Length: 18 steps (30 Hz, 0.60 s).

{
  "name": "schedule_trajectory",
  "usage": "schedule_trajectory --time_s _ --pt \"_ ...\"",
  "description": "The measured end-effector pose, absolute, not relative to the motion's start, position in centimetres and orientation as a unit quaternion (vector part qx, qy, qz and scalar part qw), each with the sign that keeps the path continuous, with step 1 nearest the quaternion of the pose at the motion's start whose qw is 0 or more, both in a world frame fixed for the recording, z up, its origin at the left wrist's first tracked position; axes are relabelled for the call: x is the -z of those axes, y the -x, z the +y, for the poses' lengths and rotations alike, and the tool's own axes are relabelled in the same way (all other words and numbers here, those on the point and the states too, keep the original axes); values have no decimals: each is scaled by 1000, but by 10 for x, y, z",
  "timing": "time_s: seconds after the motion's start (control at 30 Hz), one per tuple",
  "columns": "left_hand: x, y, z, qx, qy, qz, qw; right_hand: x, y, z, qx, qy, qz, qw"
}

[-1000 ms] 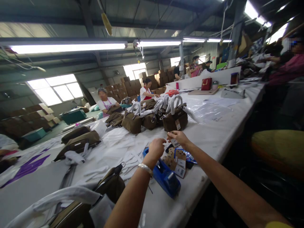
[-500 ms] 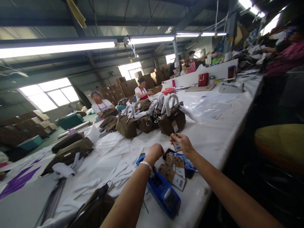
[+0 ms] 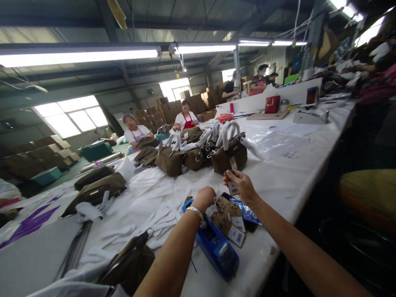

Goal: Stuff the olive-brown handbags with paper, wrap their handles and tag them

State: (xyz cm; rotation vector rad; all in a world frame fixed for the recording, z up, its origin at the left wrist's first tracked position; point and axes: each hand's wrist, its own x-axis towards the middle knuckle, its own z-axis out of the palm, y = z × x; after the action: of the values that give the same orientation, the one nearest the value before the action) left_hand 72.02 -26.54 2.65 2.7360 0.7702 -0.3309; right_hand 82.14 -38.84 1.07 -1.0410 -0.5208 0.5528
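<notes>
Two hands work over a pile of brown paper tags (image 3: 230,216). Right hand (image 3: 244,185) pinches one small tag (image 3: 232,187) at twelve o'clock. Left hand (image 3: 204,197) is closed; I cannot tell on what. The step looks like sorting tags.

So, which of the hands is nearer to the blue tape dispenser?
Left. The left hand is just above the blue tape dispenser; the right hand holds a tag farther away.
</notes>
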Motion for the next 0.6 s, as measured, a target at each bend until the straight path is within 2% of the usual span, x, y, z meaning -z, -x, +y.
schedule_trajectory --time_s 0.1,0.23,0.33,0.43,0.5,0.6 --pt "-49 -704 -278 49 -939 279 198 -28 -801 -404 -242 473 -250 809" --pt "-80 -655 -319 -21 -913 227 338 -47 -760 -434 -244 463 -260 811" --pt "-92 -602 -361 -101 -833 171 517 -53 -721 -459 -254 456 -278 806" --pt "-94 -546 -396 -241 -627 126 730 -43 -682 -480 -255 469 -282 797" --pt "-90 -508 -410 -310 -548 117 768 -27 -659 -491 -276 491 -290 774" --pt "-82 -452 -422 -379 -529 142 746 2 -632 -504 -353 547 -351 673"
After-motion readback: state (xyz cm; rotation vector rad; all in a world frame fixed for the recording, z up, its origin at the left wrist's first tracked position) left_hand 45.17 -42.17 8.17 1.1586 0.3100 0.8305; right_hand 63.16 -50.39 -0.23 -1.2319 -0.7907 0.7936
